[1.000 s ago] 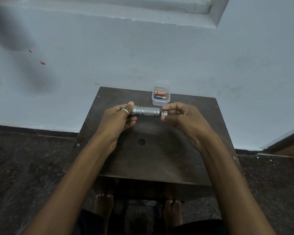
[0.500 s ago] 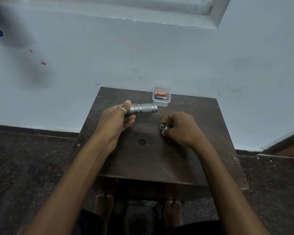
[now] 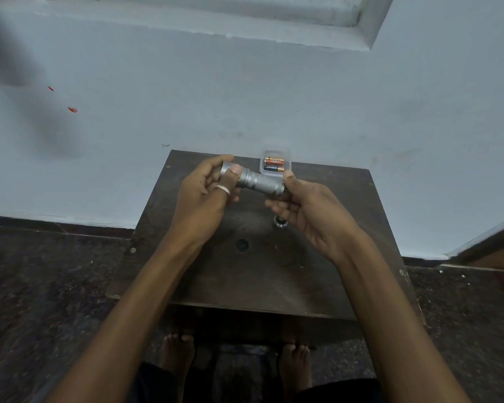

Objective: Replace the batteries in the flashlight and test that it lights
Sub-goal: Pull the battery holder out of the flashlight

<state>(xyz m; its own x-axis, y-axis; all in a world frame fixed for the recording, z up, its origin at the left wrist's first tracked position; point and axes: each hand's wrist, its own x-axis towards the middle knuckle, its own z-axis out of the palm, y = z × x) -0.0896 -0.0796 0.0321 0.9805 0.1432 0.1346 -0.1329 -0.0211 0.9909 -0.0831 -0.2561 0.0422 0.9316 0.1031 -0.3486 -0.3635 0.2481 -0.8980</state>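
Note:
A silver flashlight (image 3: 258,181) is held above a small dark table (image 3: 274,271), tilted down to the right. My left hand (image 3: 205,196) grips its head end, a ring on the thumb. My right hand (image 3: 309,207) touches the open tail end with thumb and fingers. The unscrewed tail cap (image 3: 280,221) lies on the table just below my right hand. A clear plastic box (image 3: 275,164) at the table's back edge holds two batteries, one orange and one black.
The table stands against a pale blue wall (image 3: 245,91) on a dark speckled floor (image 3: 41,286). A small round hole (image 3: 241,244) marks the tabletop's middle. My bare feet (image 3: 178,353) show under the front edge.
My right hand set the tail cap down on the table, then rose back to the flashlight's open tail end. My left hand lifted and tilted the flashlight.

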